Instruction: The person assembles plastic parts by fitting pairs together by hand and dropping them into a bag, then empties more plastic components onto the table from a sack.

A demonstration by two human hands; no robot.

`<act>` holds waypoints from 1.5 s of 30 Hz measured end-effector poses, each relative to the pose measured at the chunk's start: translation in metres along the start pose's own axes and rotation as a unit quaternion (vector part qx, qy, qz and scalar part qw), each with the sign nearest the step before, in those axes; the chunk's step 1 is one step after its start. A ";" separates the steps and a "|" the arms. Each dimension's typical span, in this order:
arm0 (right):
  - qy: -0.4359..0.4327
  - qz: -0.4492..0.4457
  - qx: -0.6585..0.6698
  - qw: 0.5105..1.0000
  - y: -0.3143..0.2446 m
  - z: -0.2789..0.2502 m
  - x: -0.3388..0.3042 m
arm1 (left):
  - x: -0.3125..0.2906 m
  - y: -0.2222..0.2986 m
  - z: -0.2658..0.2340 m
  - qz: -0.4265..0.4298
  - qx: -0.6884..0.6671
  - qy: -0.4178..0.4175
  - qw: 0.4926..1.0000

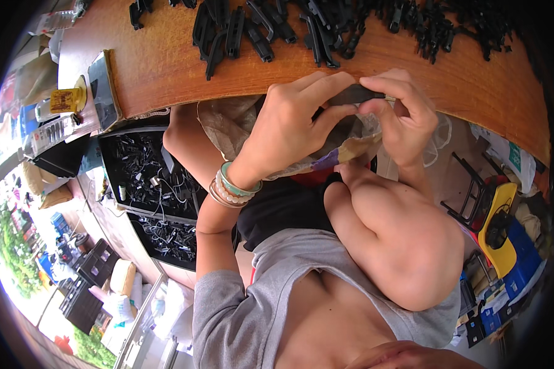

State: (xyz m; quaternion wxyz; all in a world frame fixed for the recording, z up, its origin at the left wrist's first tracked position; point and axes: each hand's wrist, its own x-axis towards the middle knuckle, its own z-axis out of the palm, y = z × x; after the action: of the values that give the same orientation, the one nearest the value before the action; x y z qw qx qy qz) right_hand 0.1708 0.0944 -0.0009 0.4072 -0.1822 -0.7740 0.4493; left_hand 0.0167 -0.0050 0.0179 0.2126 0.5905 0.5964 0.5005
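Note:
Just off the table's near edge, both hands meet at a dark, elongated black plastic piece [357, 94]. My left hand [292, 120], with bracelets at the wrist, grips it from the left, between thumb and fingers. From the right, my right hand [403, 107] pinches at its other end, where a small light-coloured tip shows; I cannot make out what that tip is. Below the hands, a crumpled translucent plastic bag [224, 126] lies over my lap. Across the tabletop are several similar long black plastic parts [235, 31].
The wooden table [160, 67] spans the top. More small black parts [425, 27] are heaped at its far right. Black crates [148, 166] of dark pieces stand at left, by a tape roll [68, 100] and a dark flat box [104, 89]. A yellow stool [498, 230] is at right.

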 end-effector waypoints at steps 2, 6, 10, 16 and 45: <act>-0.012 -0.013 0.001 1.000 0.002 -0.001 0.003 | -0.003 -0.003 -0.001 -0.012 -0.003 -0.006 1.000; -0.128 0.002 0.030 0.991 0.001 -0.013 0.010 | -0.009 0.000 -0.018 -0.098 -0.023 -0.117 0.988; -0.010 0.055 -0.068 0.996 0.023 -0.029 0.017 | -0.004 -0.013 -0.034 -0.011 0.055 -0.127 0.990; 0.029 -0.110 -0.453 0.884 0.061 -0.047 0.050 | 0.027 -0.053 -0.012 0.070 0.187 0.014 0.980; 0.066 0.029 0.173 0.982 0.031 -0.033 0.028 | 0.017 -0.018 -0.015 -0.286 -0.429 0.025 0.856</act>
State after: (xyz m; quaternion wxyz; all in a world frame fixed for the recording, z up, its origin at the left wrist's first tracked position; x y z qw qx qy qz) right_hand 0.1778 0.1476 -0.0055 0.4694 -0.1611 -0.6504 0.5750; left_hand -0.0078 0.0089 0.0147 0.5641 0.2312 0.4700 0.6383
